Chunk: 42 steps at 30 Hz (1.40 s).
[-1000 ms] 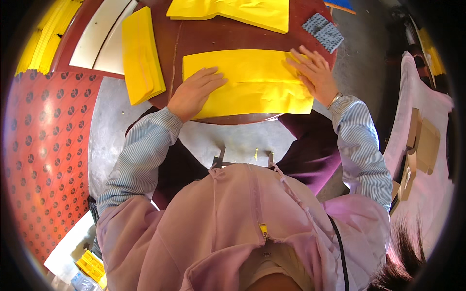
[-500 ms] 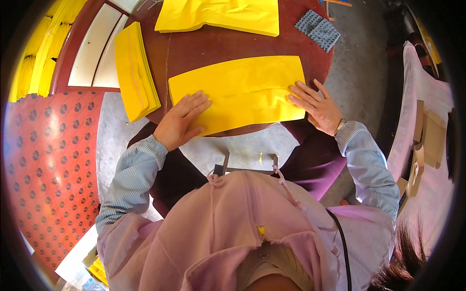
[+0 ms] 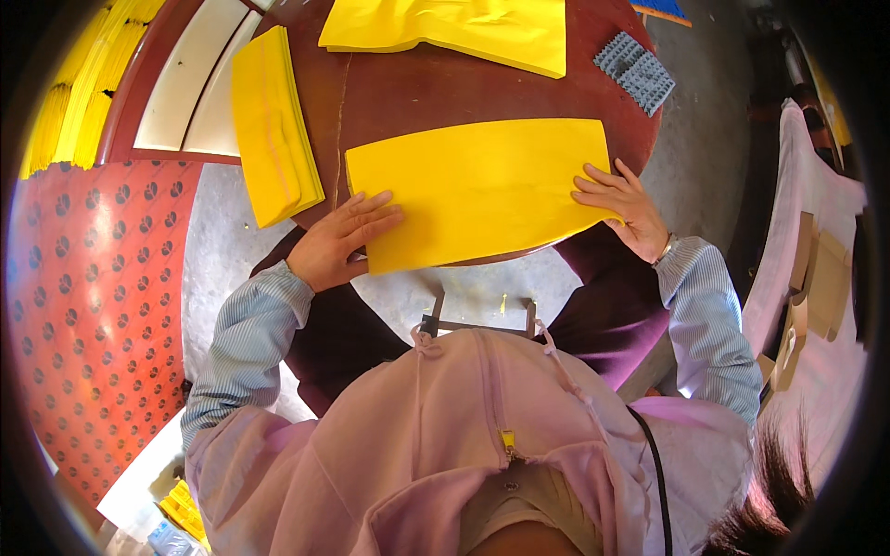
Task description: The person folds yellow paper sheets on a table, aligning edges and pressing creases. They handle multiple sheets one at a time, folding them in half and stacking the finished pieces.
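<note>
A folded yellow sheet (image 3: 482, 190) lies lengthwise across the near part of a round dark-red table (image 3: 445, 97), its near edge reaching past the rim. Whether it is paper or cloth I cannot tell. My left hand (image 3: 338, 243) grips its near left corner, fingers on top and thumb tucked partly under the edge. At the right end, my right hand (image 3: 626, 208) has its fingers on the sheet and its thumb beneath, and the corner there curls up slightly. The sheet's upper face looks smooth.
A yellow folded stack (image 3: 275, 130) overhangs the table's left edge. Another yellow stack (image 3: 450, 32) lies at the far side. A grey-blue ridged pad (image 3: 635, 74) sits far right. Red patterned sheeting (image 3: 102, 306) is at left; open cardboard boxes (image 3: 825, 283) are at right.
My left thumb has gone from the sheet's top to under its edge. The near right corner now curls up at my right hand, and the creases on the sheet have smoothed out.
</note>
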Available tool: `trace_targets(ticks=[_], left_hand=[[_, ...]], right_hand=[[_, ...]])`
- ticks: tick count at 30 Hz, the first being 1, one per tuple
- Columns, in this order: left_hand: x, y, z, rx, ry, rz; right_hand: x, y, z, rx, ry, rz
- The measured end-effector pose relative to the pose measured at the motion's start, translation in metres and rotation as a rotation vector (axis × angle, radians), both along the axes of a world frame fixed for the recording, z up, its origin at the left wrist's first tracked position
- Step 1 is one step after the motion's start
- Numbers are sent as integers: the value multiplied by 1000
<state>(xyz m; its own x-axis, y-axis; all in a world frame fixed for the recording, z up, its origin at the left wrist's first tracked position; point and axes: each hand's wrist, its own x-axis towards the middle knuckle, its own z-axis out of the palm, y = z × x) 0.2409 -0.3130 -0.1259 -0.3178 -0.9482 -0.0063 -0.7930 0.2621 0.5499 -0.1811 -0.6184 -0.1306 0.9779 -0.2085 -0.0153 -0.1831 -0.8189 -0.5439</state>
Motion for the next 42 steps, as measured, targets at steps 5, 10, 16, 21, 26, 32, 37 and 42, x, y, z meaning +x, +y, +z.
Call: trace_targets(ticks=[5,10,16,21,26,32,37,42], left_hand=[[-13,18,-14,-25,217,227],[-42,14,-21,-108,428,646],[-63,1,-18,-129,604,947],[-70,-9,-17,-205,522,998],[-68,-14,-15,-201,420,1001],[-51,-23,-6,-48,437,1003],[-53,-40,0,-178,134,1021],[-63,-44,9,-24,116,1095]], right_hand=[[1,4,-10,230,-99,-263],[9,9,-24,219,-229,-435],[19,24,-29,77,-228,-763],[27,32,-34,-39,-350,-793],[22,19,-22,165,-274,-657],[34,2,0,144,-83,-672],[44,3,9,137,13,-750],[49,8,5,-53,65,-780]])
